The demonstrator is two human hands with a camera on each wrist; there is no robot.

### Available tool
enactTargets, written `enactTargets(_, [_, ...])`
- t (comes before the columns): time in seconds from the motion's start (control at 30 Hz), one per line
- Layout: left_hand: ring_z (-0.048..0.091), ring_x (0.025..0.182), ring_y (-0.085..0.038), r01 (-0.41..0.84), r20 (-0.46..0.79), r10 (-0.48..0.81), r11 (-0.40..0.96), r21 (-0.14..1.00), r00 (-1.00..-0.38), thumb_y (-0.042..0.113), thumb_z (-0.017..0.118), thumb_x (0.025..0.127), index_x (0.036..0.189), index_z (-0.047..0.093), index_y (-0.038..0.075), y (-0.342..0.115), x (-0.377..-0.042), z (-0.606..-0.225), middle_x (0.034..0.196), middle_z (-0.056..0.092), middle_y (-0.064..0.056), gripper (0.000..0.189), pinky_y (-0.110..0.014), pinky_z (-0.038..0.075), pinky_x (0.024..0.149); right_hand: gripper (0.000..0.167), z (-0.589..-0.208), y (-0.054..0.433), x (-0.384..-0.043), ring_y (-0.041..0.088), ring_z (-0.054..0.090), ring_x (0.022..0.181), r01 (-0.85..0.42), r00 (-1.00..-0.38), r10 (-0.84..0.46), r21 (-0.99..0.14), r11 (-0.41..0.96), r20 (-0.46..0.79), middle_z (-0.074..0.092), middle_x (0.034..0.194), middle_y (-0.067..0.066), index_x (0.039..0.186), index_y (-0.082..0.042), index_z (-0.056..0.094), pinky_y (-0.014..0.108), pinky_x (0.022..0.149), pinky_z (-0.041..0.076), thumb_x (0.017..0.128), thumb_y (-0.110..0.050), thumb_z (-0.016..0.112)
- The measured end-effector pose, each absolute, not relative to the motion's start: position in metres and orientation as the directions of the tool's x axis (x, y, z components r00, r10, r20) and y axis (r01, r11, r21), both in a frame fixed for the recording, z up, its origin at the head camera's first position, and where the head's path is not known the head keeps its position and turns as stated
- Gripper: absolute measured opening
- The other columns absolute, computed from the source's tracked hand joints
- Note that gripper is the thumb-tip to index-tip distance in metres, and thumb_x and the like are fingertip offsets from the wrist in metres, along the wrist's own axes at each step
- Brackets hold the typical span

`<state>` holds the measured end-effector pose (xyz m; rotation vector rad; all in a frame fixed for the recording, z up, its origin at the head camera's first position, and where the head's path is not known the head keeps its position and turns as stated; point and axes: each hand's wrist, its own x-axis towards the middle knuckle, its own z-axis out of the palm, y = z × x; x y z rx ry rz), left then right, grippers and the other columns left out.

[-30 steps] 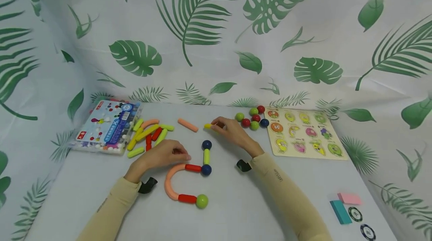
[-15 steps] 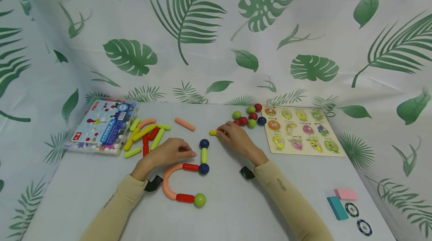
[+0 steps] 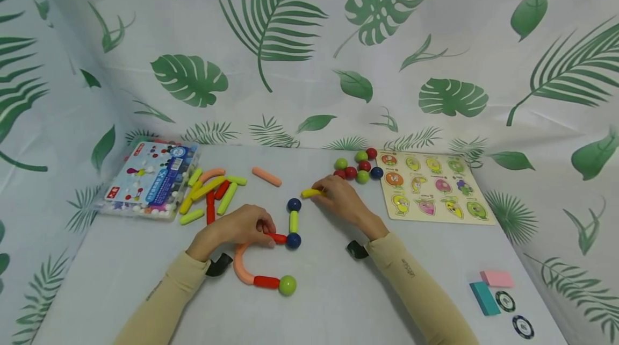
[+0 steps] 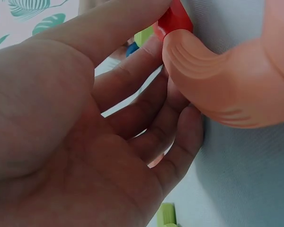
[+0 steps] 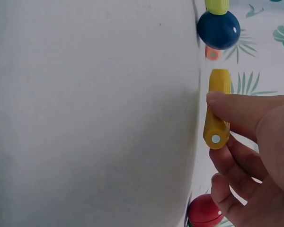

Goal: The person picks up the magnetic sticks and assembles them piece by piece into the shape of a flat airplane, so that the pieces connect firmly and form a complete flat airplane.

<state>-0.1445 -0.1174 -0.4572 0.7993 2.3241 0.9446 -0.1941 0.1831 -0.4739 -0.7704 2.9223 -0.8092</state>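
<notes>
My left hand (image 3: 240,225) pinches the upper red rod (image 3: 277,238) between thumb and fingers. That rod belongs to a chain of magnetic pieces: a curved orange rod (image 3: 240,266), a lower red rod (image 3: 266,282) ending at a green ball (image 3: 287,285), and a dark blue ball (image 3: 293,241). From the blue ball a light green rod (image 3: 293,222) runs up to a second blue ball (image 3: 293,205). My right hand (image 3: 342,198) pinches a yellow rod (image 5: 219,111), its far end pointing toward the second blue ball, apart from it. A magnet shows on the rod's near end.
Loose coloured rods (image 3: 207,188) lie beside a boxed set (image 3: 148,175) at the left. A straight orange rod (image 3: 266,176) lies behind. Red, green and blue balls (image 3: 362,177) sit by a fruit picture board (image 3: 437,217). Blocks (image 3: 484,298) and round chips (image 3: 523,326) lie at front right.
My right hand has brought the yellow rod down and slightly right, closer to the upper blue ball. My left hand has moved from above the chain onto its upper red rod and now pinches it.
</notes>
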Motion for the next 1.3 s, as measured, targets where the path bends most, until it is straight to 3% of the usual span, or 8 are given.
enactTargets(0.7, [0.054, 0.072, -0.01, 0.34, -0.214, 0.679, 0.584, 0.737, -0.702, 0.03, 0.083, 0.085, 0.095, 0.074, 0.016, -0.118, -0.146, -0.461, 0.079, 0.062, 0.006, 0.019, -0.023, 0.045, 0.067, 0.027, -0.48, 0.171, -0.194, 0.017, 0.059, 0.103, -0.542, -0.831, -0.531, -0.451, 0.71, 0.163, 0.07, 0.112, 0.002, 0.12, -0.013, 0.073, 0.035, 0.092, 0.052, 0.094, -0.021, 0.074])
enactTargets(1.07, [0.054, 0.073, -0.011, 0.331, -0.218, 0.67, 0.59, 0.736, -0.709, 0.031, 0.083, 0.085, 0.095, 0.074, 0.016, -0.121, -0.147, -0.459, 0.08, 0.062, 0.006, 0.019, -0.023, 0.045, 0.067, 0.03, -0.477, 0.172, -0.195, 0.018, 0.06, 0.106, -0.499, -0.852, -0.503, -0.511, 0.699, 0.145, 0.07, 0.116, 0.003, 0.122, -0.01, 0.071, 0.038, 0.095, 0.052, 0.094, -0.02, 0.074])
enactTargets(1.3, [0.054, 0.073, -0.01, 0.338, -0.212, 0.664, 0.598, 0.727, -0.717, 0.03, 0.083, 0.085, 0.095, 0.074, 0.017, -0.125, -0.147, -0.459, 0.08, 0.062, 0.006, 0.019, -0.023, 0.045, 0.067, 0.028, -0.47, 0.195, -0.2, 0.021, 0.06, 0.106, -0.419, -0.903, -0.382, -0.603, 0.679, 0.198, 0.067, 0.114, 0.007, 0.122, -0.007, 0.07, 0.043, 0.093, 0.052, 0.096, -0.018, 0.071])
